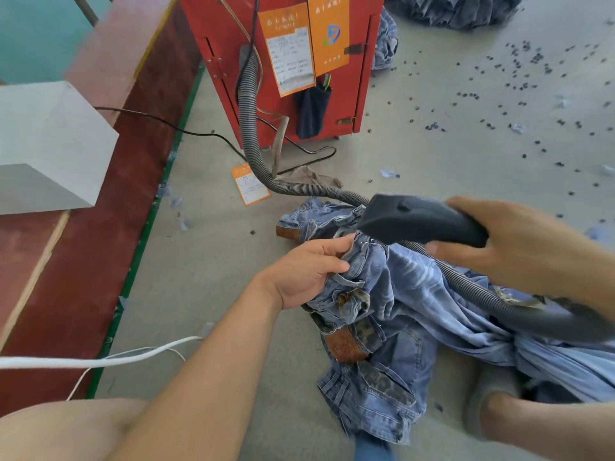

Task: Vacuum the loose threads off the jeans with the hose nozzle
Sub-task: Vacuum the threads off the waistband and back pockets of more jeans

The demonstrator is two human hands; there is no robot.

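Note:
A pair of light blue jeans [406,294] lies bunched on the grey floor in front of me, a brown leather patch showing at the waistband. My left hand [306,271] grips a fold of denim near the waistband and lifts it. My right hand [519,241] holds the black hose nozzle [419,219], whose wide mouth touches the jeans just above my left thumb. The grey ribbed hose [253,128] runs from the nozzle across the floor and up the red vacuum cabinet [283,61]. A second stretch of hose crosses the jeans below my right hand.
A red-brown bench [100,194] with a white box [46,144] runs along the left. A white cord [100,361] trails over the floor. Small dark scraps [532,61] litter the far right floor, and more jeans [459,8] are piled at the top. An orange tag [249,184] lies by the cabinet.

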